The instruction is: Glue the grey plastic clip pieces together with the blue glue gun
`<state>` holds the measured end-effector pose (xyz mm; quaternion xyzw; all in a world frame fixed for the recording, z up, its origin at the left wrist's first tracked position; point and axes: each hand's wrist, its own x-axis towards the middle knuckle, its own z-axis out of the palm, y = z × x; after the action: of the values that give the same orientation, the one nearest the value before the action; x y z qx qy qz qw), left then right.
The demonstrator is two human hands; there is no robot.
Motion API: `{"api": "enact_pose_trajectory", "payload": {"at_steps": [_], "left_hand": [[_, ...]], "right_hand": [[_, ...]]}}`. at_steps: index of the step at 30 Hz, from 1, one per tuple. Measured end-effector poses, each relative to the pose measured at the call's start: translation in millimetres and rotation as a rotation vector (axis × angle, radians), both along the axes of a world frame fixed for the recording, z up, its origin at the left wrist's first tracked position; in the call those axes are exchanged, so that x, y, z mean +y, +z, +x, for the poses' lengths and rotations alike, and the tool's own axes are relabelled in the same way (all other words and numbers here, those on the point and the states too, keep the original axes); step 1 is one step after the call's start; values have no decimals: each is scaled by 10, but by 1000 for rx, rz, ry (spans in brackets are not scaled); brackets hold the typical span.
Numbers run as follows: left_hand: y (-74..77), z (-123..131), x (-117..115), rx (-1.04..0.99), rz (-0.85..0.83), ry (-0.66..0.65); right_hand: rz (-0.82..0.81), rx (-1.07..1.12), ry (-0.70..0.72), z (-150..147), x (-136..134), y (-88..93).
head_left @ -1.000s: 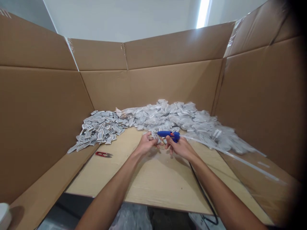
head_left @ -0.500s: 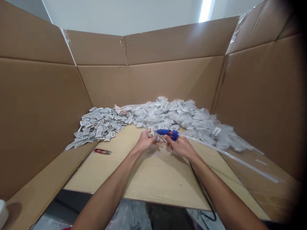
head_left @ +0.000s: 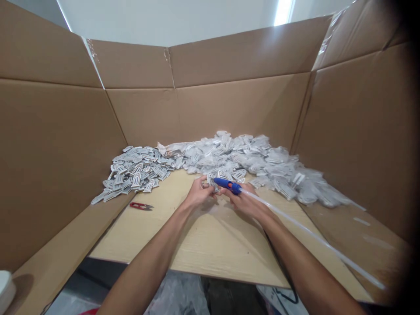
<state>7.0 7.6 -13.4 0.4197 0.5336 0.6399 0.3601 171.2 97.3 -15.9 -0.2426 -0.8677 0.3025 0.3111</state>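
Note:
My left hand (head_left: 198,192) pinches a small grey-and-white piece (head_left: 211,180) above the board. A blue glue gun (head_left: 229,185) is in my right hand (head_left: 244,200), its tip touching or very near that piece. From the gun's rear a long translucent glue stick (head_left: 305,232) slants down to the right over my forearm. Just behind my hands lie a few similar pieces (head_left: 239,175). A pile of bare grey pieces (head_left: 138,168) is at the left, and a heap of plastic-wrapped ones (head_left: 256,155) spreads across the back and right.
Red-handled thread snips (head_left: 141,206) lie on the pale wooden board (head_left: 210,256), left of my forearm. Tall cardboard walls (head_left: 239,105) enclose the back and sides. A white round object (head_left: 5,291) stands at the lower left edge.
The glue gun has turned in my right hand, and its glue stick now slants more steeply down to the right. My left hand still holds the piece in nearly the same place.

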Motion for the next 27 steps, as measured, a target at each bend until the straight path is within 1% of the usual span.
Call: {"api": "enact_pose_trajectory", "payload": {"at_steps": [2, 5, 8, 12, 14, 16, 18, 19, 20, 22, 24, 27], "left_hand": [[14, 9, -1, 16, 12, 33], [27, 15, -3, 46, 20, 75], [9, -9, 0, 48, 1, 70], [-53, -71, 30, 50, -22, 66], [-74, -86, 50, 41, -27, 61], [-77, -78, 60, 14, -36, 34], [-65, -54, 56, -15, -55, 3], [-56, -41, 48, -20, -69, -18], [-47, -29, 36, -15, -82, -46], [-36, -13, 4, 23, -92, -134], [-34, -3, -33, 87, -100, -246], [-38, 22, -84, 158, -133, -403]], "right_hand": [[70, 10, 15, 7, -11, 8], [125, 16, 51, 14, -27, 9], [153, 19, 73, 19, -41, 3], [196, 41, 86, 29, -48, -9], [262, 58, 59, 31, -43, -23], [332, 105, -10, 27, -38, -36], [328, 186, -105, 12, -35, -43], [272, 223, -140, -1, -34, -42], [174, 259, -165, -17, -32, -39], [-94, 331, -169, -57, -24, -29], [-355, 403, -117, -96, -8, -16], [-638, 481, 3, -127, 15, 11]]}}
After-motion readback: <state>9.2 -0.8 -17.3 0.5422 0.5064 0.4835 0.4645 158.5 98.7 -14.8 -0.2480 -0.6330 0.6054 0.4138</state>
